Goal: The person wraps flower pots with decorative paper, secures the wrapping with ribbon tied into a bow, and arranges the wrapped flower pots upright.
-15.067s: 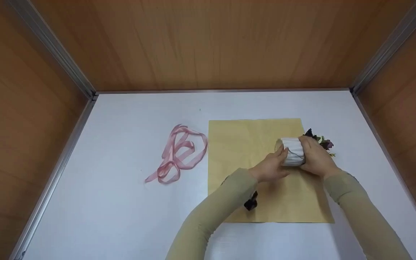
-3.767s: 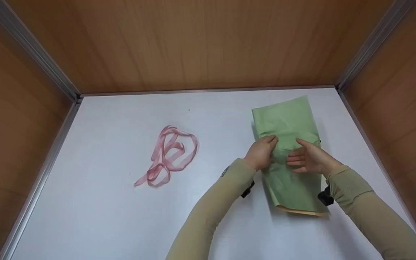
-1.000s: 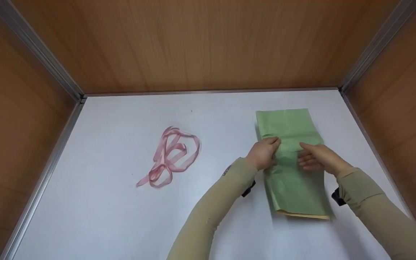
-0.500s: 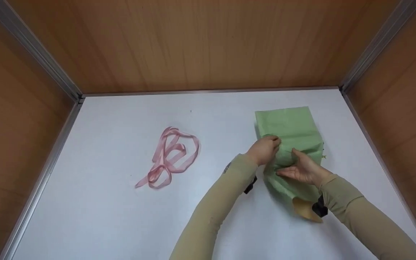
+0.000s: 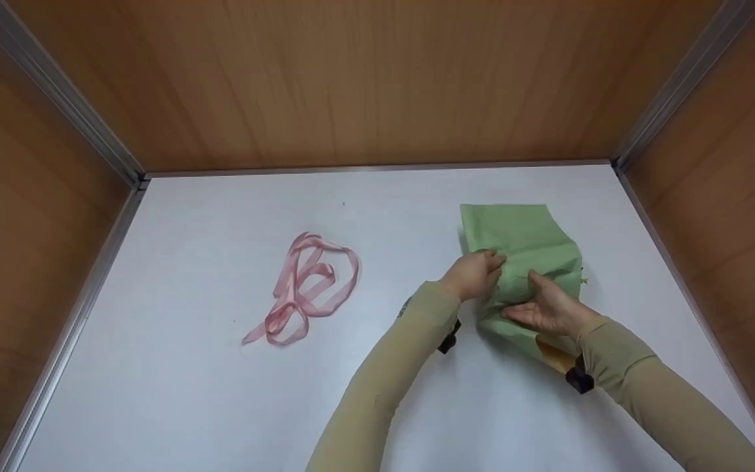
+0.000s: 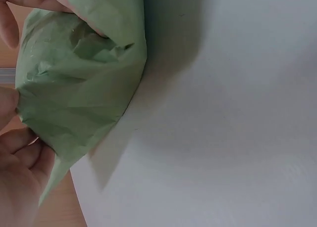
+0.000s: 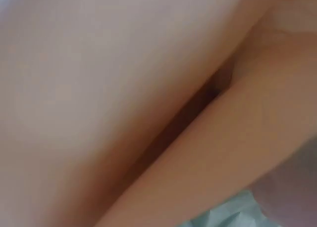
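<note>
Hand, right [image 5: 551, 309]: fingers [image 5: 520, 313] nearly straight, thumb apart, pressing folded matte-green paper [image 5: 515, 226] | hand, left [image 5: 472, 275]: pinches its left edge | paper: right side of white worktop [image 5: 154, 393], well apart from looped pink satin ribbon [image 5: 293, 288]

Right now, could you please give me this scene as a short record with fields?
Left hand: pinches crumpled green wrapping paper at its left side
Right hand: fingers against the same paper, thumb apart from them
Paper's underside: tan surface shows at the near end
Right edge: tiny dark and yellowish bits, unidentifiable
Ribbon: long, flat pink ribbon, loosely looped, untouched
Support: smooth white tabletop
</note>
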`<state>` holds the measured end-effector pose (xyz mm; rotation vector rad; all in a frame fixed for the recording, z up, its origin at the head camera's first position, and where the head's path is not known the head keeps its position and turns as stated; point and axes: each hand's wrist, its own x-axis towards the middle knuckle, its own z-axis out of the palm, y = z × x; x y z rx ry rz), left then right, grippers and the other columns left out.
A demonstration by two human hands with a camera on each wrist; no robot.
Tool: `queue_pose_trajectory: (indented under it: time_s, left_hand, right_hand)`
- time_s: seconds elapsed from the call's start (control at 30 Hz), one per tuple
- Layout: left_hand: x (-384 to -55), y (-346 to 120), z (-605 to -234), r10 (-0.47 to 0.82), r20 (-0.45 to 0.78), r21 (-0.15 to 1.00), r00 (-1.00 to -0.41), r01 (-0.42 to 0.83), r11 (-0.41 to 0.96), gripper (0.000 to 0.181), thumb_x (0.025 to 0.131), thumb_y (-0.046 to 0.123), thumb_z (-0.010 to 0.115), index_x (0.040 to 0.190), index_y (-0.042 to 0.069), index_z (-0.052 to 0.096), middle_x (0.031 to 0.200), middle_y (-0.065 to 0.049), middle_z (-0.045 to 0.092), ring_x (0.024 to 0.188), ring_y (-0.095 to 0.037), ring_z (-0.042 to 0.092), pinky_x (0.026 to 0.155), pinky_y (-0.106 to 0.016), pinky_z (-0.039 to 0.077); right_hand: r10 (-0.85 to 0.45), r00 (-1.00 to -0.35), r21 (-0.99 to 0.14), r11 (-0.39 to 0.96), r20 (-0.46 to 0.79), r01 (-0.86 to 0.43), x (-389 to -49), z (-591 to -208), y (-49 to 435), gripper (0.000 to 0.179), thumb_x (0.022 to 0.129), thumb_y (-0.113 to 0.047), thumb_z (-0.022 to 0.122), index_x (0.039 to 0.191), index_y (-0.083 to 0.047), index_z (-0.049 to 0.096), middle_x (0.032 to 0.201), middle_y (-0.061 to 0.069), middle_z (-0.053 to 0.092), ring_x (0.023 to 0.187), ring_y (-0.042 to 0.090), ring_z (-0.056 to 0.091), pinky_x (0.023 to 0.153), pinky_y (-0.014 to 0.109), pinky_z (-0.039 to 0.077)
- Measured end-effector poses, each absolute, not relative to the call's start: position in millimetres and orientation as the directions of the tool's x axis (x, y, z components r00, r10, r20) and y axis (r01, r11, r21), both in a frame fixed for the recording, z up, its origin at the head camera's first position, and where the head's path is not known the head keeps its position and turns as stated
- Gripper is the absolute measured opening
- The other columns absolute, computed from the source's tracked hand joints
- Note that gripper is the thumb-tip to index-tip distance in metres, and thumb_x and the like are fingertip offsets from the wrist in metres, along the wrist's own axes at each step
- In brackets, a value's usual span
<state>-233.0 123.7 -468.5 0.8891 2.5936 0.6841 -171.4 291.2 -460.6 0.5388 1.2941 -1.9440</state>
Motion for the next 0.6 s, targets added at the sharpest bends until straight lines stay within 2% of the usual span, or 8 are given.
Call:
queue_pose_trajectory:
  time_s: [0.1,0.17,0.33,0.37,0.5,0.6]
  left_hand:
    - [-233,120,-467,0.647,-0.123,0.505,-0.753,0.513,0.694,0.039,0.101,0.022,0.043,0.139,0.012,0.048,0.141,-0.008,0.050,0.130,-0.017,0.046,0.106,-0.023,0.036]
    - [-232,119,-468,0.653,-0.101,0.490,-0.751,0.533,0.690,0.037,0.101,0.021,0.044,0.137,0.013,0.051,0.136,-0.007,0.055,0.125,-0.016,0.051,0.102,-0.022,0.040]
    - [-225,119,-467,0.662,-0.048,0.437,-0.748,0.581,0.687,0.034,0.100,0.019,0.046,0.131,0.016,0.057,0.120,-0.006,0.065,0.104,-0.013,0.062,0.084,-0.019,0.048]
    - [-224,119,-467,0.665,-0.041,0.419,-0.746,0.591,0.689,0.034,0.099,0.019,0.046,0.131,0.016,0.058,0.115,-0.006,0.067,0.099,-0.012,0.063,0.080,-0.019,0.049]
    - [-220,119,-466,0.656,-0.044,0.388,-0.753,0.592,0.706,0.034,0.099,0.020,0.046,0.131,0.016,0.058,0.100,-0.005,0.071,0.076,-0.009,0.059,0.066,-0.018,0.046]
    - [-219,117,-467,0.612,-0.084,0.466,-0.787,0.511,0.722,0.036,0.098,0.020,0.047,0.133,0.017,0.056,0.104,-0.007,0.071,0.068,-0.009,0.051,0.061,-0.016,0.042]
  right_hand:
    - [-0.326,-0.667,-0.682,-0.086,-0.669,0.726,-176,-461,295,0.074,0.097,-0.048,0.003,0.139,0.000,-0.035,0.144,0.045,-0.006,0.140,0.045,0.011,0.104,0.028,0.038]
    - [-0.326,-0.670,-0.707,-0.007,-0.667,0.708,-179,-461,298,0.074,0.097,-0.048,0.001,0.139,0.001,-0.034,0.142,0.046,-0.005,0.139,0.046,0.013,0.104,0.029,0.039]
    - [-0.319,-0.616,-0.657,0.028,-0.721,0.754,-189,-461,302,0.081,0.097,-0.051,0.009,0.140,0.007,-0.029,0.147,0.041,-0.012,0.142,0.043,0.002,0.116,0.038,0.018]
    - [-0.301,-0.609,-0.649,0.042,-0.733,0.760,-192,-462,302,0.083,0.097,-0.051,0.012,0.141,0.009,-0.026,0.148,0.039,-0.010,0.143,0.042,0.003,0.116,0.039,0.019]
    - [-0.224,-0.630,-0.668,0.189,-0.743,0.720,-200,-469,304,0.093,0.095,-0.059,0.023,0.143,0.012,-0.015,0.149,0.039,0.002,0.141,0.041,0.014,0.110,0.039,0.033]
    - [-0.215,-0.658,-0.692,0.259,-0.721,0.674,-206,-479,305,0.102,0.090,-0.068,0.027,0.145,0.009,-0.012,0.151,0.035,0.006,0.141,0.040,0.019,0.110,0.042,0.033]
